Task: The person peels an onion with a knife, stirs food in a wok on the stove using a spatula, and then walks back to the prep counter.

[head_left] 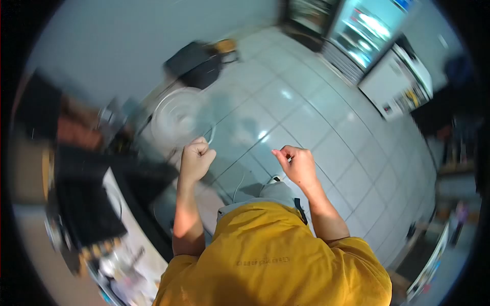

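Note:
My left hand (198,159) is held up in front of me, fingers curled into a fist, with nothing visible in it. Level with it, to the right, my right hand (298,164) has its fingers curled in too, its thumb pointing toward the left hand; no object shows in it. The two hands are apart and touch nothing. Just beyond the left fist stands a round white fan (178,117), smeared by motion. Below the hands are my yellow shirt (275,250) and grey trousers.
Pale floor tiles (311,127) stretch ahead. A lit glass-door fridge (365,33) and a white cabinet (395,84) stand at the back right. A dark chair (196,64) is by the wall. On the left is a cluttered desk (135,229); shelves line the right.

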{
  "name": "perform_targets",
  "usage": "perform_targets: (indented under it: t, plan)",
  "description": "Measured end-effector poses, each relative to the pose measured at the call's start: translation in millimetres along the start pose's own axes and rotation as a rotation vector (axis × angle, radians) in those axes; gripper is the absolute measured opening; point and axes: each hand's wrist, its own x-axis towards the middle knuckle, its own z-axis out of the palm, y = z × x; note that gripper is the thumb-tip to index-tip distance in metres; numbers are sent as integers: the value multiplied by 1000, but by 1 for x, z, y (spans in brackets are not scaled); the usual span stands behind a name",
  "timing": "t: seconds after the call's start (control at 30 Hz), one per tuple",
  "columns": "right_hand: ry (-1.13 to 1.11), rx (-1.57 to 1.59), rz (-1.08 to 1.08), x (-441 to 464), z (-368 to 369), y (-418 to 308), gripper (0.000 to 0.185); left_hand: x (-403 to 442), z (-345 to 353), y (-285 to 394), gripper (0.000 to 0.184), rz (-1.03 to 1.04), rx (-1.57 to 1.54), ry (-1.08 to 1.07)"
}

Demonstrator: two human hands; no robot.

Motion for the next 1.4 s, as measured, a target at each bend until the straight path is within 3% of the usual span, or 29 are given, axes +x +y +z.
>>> perform_targets:
  t: [0.1, 0.17, 0.3, 0.43, 0.73, 0.87, 0.93, 0.97, 1.03, 1.13, 1.27, 1.4]
  plan:
    - [250, -14, 203, -8, -89, 91, 18, 87, 146, 67, 15, 71, -278, -113]
    - [524, -45, 273, -24, -150, 133, 17, 122, 223, 98, 18, 128, -293, -356]
    - [691, -155, 683, -76, -238, 181, 21, 154, 361, 157, 22, 171, -381, -721]
    - [921, -93, 814, -114, -274, 219, 22, 166, 477, 195, 21, 131, -363, -875]
    - [1303, -169, 1239, -159, -368, 316, 20, 183, 730, 313, 8, 395, -368, -1343]
    - [1492, -103, 1321, -171, -413, 336, 20, 158, 823, 362, 15, 499, -274, -1563]
    - [1655, -223, 1325, -192, -428, 353, 22, 132, 867, 384, 24, 329, -227, -1708]
    - [1683, -228, 1347, -204, -435, 360, 22, 118, 888, 391, 24, 342, -219, -1742]
    - [1684, -337, 1549, -232, -452, 374, 32, 85, 930, 405, 28, 377, -175, -1841]
    - [1655, -428, 1604, -290, -465, 408, 45, 17, 988, 421, 30, 382, -221, -1820]
    - [1682, -484, 1651, -393, -517, 441, 51, -86, 1060, 462, 32, 418, -231, -1868]
    - [1739, -611, 1691, -503, -590, 437, 49, -189, 1113, 526, 32, 445, -361, -2049]
